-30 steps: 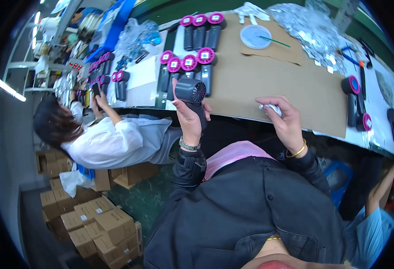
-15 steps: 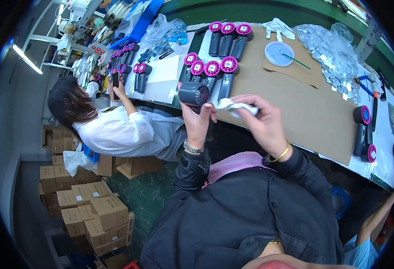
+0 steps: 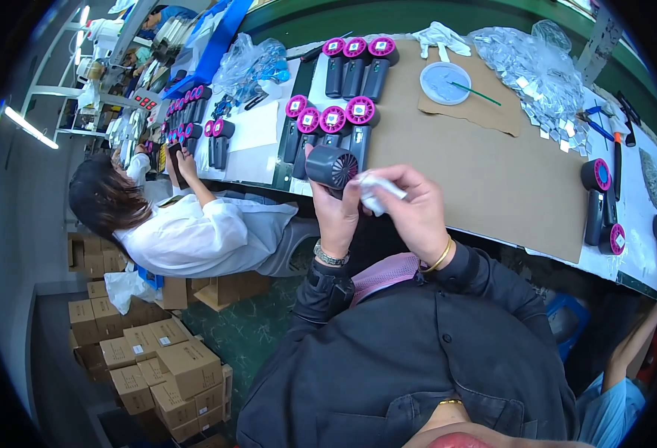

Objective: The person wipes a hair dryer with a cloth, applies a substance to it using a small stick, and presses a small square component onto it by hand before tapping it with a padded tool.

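A dark grey handheld fan (image 3: 327,166), shaped like a hair dryer, is in my left hand (image 3: 336,222); its slotted round end faces right. The fingers wrap around its lower part, which they mostly hide. A white crumpled cloth (image 3: 377,197) is pinched in my right hand (image 3: 421,213) and meets the fan's right side, close to my left thumb. Beyond my hands lie similar fans with pink round faces, a near row (image 3: 331,119) and a far row (image 3: 355,48); most bear small white stickers.
Brown cardboard (image 3: 485,183) covers the table. A round white tub (image 3: 445,83) with a green stick, white gloves (image 3: 440,39), bagged small squares (image 3: 526,67) and pliers (image 3: 596,123) lie farther back. A co-worker in white (image 3: 179,235) sits left; another person's arm (image 3: 638,340) shows right. Cartons (image 3: 186,366) stack lower left.
My right hand has moved left and brought the cloth from beside the fan up against it. The fan's slotted end has turned slightly. The whole view has shifted a little.
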Motion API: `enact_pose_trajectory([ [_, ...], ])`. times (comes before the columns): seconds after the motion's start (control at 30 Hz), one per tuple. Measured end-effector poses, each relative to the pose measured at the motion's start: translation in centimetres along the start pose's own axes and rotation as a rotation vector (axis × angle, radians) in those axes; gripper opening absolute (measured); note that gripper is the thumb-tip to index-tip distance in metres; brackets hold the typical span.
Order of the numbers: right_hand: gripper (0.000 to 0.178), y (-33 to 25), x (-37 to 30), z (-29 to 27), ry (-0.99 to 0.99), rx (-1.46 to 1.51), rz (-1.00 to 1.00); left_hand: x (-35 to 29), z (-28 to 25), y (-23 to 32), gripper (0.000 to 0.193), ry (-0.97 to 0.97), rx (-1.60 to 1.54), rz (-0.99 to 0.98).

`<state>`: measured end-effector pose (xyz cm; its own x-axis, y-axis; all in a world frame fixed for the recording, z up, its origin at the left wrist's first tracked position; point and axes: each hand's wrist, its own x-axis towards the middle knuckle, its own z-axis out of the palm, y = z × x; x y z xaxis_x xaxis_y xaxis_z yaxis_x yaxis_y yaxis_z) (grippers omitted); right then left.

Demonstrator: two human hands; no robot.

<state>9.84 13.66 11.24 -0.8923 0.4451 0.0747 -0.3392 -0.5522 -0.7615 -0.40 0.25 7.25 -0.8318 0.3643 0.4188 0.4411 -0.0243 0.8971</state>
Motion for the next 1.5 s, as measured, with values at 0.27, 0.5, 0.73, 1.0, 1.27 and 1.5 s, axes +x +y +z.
enact_pose_trajectory([
  [0.27, 0.029, -3.0, 0.6, -7.2, 0.146, -0.349, 0.018, 2.4, 2.3, 2.0, 0.112, -0.206, -0.353, -0.505],
  [0.5, 0.026, -4.9, -1.9, -8.4, 0.424, -0.283, -0.132, 2.9, 8.5, 2.7, 0.111, -0.429, -0.427, -0.37],
  [0.73, 0.025, -6.2, -2.1, -8.4, 0.334, -0.632, -0.516, 1.3, 11.2, 3.2, 0.118, -0.562, -0.329, -0.315],
  [1.0, 0.026, -2.3, -2.4, -8.7, 0.257, -0.675, -0.074, 0.6, 9.3, 3.8, 0.114, -0.318, -0.185, -0.24],
  [1.27, 0.034, 0.3, -0.6, -6.6, 0.089, -0.813, -0.235, 2.1, 10.2, 4.1, 0.1, -0.138, -0.434, -0.204],
  [1.5, 0.043, -4.1, -0.6, -7.3, 0.168, -0.772, 0.124, 5.4, 4.0, 0.3, 0.08, -0.102, 0.713, 0.076],
])
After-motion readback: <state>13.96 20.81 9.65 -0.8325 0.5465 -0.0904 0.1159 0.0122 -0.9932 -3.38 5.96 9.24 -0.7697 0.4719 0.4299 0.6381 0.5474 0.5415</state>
